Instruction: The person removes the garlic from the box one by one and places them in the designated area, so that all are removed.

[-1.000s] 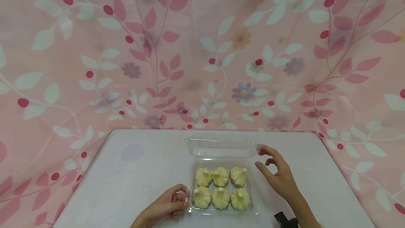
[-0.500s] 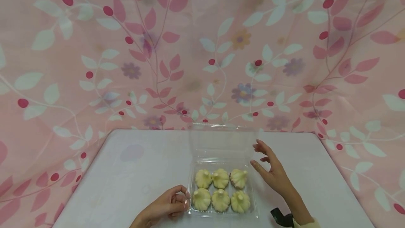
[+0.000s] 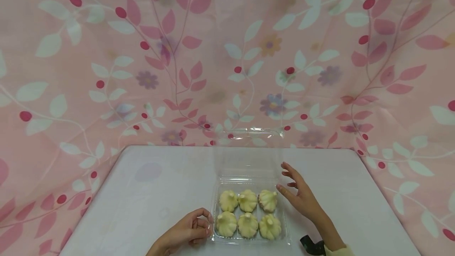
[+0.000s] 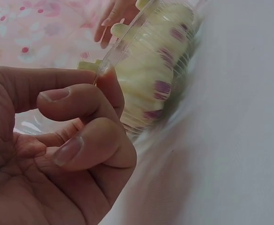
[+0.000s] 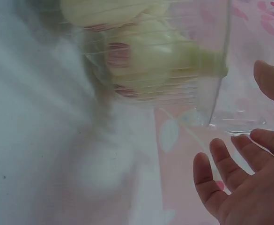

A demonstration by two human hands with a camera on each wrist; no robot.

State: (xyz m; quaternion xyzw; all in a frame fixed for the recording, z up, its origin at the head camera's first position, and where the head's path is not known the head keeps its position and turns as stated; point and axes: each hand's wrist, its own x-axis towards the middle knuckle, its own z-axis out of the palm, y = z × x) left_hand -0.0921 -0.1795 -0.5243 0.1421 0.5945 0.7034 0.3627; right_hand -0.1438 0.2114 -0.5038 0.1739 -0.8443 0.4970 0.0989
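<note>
A clear plastic clamshell box (image 3: 286,224) holds several pale garlic bulbs (image 3: 247,224) in two rows, with purple marks showing through its wall in the left wrist view. Its transparent lid (image 3: 249,161) stands raised at the back. At the box's left edge, my left hand (image 3: 188,226) pinches the rim between thumb and index finger (image 4: 43,84), the other fingers curled. My right hand (image 3: 302,196) is beside the right rear corner, its fingers spread and slightly bent in the right wrist view. Whether its fingertips touch the lid cannot be told.
The box rests on a white table (image 3: 149,192) with rounded back corners. Behind it hangs a pink cloth (image 3: 220,50) with leaves and flowers. A black device (image 3: 313,245) is strapped to my right wrist, next to a pale sleeve (image 3: 339,251).
The lid has swung up from leaning low at the back to a more upright stance. My right hand has shifted left, closer to the box. The left hand stays at the rim.
</note>
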